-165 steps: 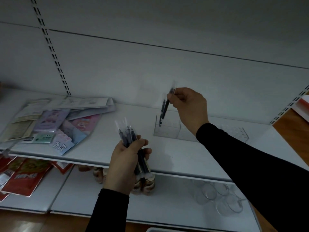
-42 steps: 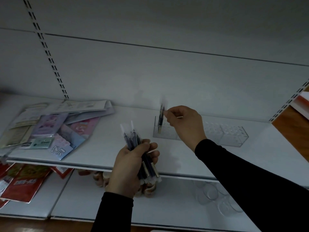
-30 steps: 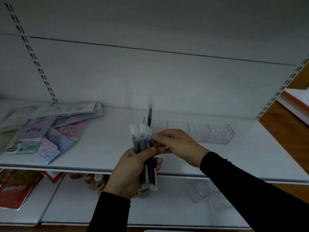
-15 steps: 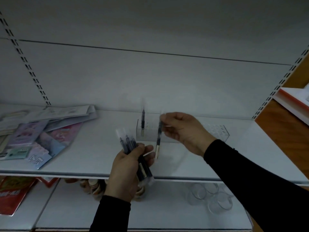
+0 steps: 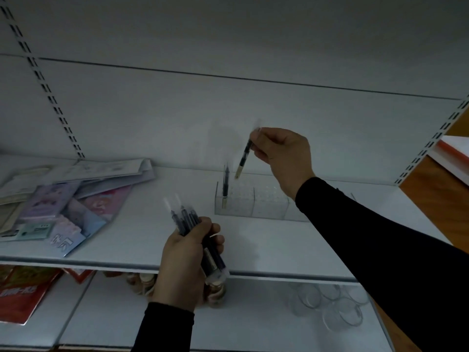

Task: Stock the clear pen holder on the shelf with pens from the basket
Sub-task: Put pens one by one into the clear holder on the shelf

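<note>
Right grip (image 5: 281,151) pinches a pen (image 5: 244,155) above the clear holder (image 5: 253,204).

Right hand (image 5: 281,153) with pen (image 5: 244,156) now higher, above holder (image 5: 253,204).

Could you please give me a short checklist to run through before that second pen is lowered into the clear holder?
1. Grip on the pen: the right hand pinches its upper end. Ok.
2. Pen position: tilted, lower tip above the clear pen holder and not yet in a hole. Not ok, needs straightening.
3. Target hole free: the placed pen stands upright at the holder's left end; the holes to its right look free. Ok.
4. Exact alignment with one hole: cannot tell, the holes are too faint.
5. Supply ready: the left hand grips the pen bundle. Ok.
</note>
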The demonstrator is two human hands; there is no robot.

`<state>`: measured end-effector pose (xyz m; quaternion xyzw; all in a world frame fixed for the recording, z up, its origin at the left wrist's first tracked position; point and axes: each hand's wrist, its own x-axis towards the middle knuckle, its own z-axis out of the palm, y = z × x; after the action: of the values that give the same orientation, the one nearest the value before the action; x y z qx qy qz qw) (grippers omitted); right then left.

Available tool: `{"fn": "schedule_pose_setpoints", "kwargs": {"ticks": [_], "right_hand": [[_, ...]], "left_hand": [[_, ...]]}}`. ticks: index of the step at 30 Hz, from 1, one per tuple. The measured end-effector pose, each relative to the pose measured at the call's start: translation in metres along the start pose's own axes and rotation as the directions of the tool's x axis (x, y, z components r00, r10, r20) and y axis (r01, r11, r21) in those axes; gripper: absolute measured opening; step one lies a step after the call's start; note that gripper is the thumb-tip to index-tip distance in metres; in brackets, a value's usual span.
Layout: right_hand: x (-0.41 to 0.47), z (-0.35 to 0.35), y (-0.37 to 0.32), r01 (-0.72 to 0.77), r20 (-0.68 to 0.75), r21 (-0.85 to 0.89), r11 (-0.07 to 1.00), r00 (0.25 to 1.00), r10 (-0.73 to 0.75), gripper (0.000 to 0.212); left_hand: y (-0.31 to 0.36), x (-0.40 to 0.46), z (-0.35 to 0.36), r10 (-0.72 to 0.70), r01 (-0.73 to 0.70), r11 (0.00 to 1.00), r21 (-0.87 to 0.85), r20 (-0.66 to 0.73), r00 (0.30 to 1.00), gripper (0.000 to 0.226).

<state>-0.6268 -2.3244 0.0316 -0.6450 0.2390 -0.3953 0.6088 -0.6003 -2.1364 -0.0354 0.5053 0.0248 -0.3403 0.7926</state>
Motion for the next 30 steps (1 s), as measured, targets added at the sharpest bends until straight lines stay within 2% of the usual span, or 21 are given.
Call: {"fn": "schedule_pose_setpoints", "kwargs": {"ticks": [13, 26, 30], "right_hand": [[0.002, 0.011, 0.025, -0.012, 0.013, -0.113, 0.993, 1.000, 0.014, 0.002], [-0.001, 0.016, 0.039, 0.043, 0.034, -0.281, 0.959, 0.999, -0.035, 0.001], [-0.001, 0.016, 0.042, 0.042, 0.019, -0.299, 0.953, 0.999, -0.039, 0.007]], "left_hand": [[0.003, 0.003, -0.005, 0.003, -0.003, 1.000, -0.022, -0.006, 1.000, 0.011], [0.004, 0.003, -0.006, 0.004, -0.004, 1.000, -0.020, 0.005, 1.000, 0.010], [0.003, 0.004, -0.006, 0.005, -0.005, 1.000, -0.023, 0.010, 1.000, 0.010]]}}
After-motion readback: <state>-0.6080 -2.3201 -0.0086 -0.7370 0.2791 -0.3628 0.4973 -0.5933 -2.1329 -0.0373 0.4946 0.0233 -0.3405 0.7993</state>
